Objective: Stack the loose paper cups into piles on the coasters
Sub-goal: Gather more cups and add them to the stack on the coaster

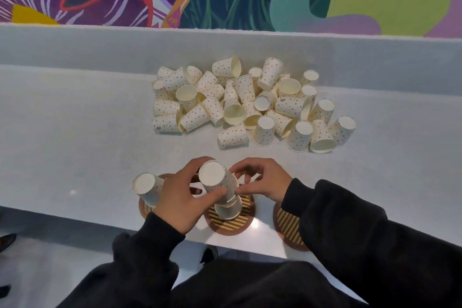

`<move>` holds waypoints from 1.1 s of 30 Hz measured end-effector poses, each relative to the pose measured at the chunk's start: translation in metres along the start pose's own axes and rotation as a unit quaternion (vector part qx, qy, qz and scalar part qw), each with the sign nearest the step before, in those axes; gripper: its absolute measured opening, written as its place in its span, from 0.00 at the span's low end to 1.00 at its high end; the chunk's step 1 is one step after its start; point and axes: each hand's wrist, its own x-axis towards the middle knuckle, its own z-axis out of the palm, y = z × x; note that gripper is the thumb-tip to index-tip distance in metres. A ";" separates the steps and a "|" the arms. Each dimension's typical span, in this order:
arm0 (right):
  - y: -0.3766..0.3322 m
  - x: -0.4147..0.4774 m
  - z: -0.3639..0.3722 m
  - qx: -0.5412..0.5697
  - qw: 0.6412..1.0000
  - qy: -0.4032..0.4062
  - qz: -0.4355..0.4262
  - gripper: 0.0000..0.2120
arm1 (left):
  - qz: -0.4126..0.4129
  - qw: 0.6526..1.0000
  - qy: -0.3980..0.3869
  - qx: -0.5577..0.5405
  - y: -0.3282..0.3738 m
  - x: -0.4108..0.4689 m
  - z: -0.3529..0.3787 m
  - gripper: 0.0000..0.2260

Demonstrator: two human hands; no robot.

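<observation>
Dotted paper cup stack (222, 190) near the tabletop's front edge was pinched by both hands' fingers (220, 194), steadying it on the striped round coaster (240, 222).

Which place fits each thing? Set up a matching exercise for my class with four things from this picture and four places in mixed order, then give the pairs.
Things:
1. loose cups
2. left hand
3. right coaster
4. left pile

Places:
A. partly under the dark sleeve
B. gripping the middle pile
C. heaped farther back on the table
D. on the left coaster

Pairs: 1-C, 2-B, 3-A, 4-D
</observation>
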 end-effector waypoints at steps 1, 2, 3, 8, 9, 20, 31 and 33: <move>0.003 -0.002 0.001 -0.004 1.000 -0.002 0.002 0.18 | 0.005 1.000 -0.005 0.011 -0.001 -0.001 0.002 0.24; 0.006 -0.003 0.001 -0.010 1.000 -0.003 0.006 0.18 | 0.010 1.000 -0.010 0.020 -0.003 -0.002 0.004 0.24; 0.008 -0.004 0.001 -0.019 1.000 -0.004 0.011 0.18 | 0.014 0.999 -0.014 0.027 -0.005 -0.003 0.007 0.24; 0.021 -0.010 0.008 -0.068 0.997 -0.002 0.040 0.21 | 0.027 0.997 -0.037 0.062 -0.016 -0.005 0.019 0.24; 0.025 -0.011 0.011 -0.087 0.995 -0.001 0.039 0.23 | 0.024 0.996 -0.045 0.068 -0.019 -0.005 0.022 0.24; 0.055 -0.013 0.041 -0.164 0.986 -0.007 0.027 0.32 | -0.026 0.994 -0.079 0.074 -0.065 -0.014 0.053 0.30; 0.068 -0.012 0.042 -0.185 0.981 -0.004 0.060 0.31 | -0.047 0.991 -0.103 0.077 -0.076 -0.010 0.057 0.32; 0.069 -0.011 0.042 -0.188 0.980 -0.005 0.069 0.32 | -0.060 0.989 -0.110 0.079 -0.079 -0.009 0.056 0.32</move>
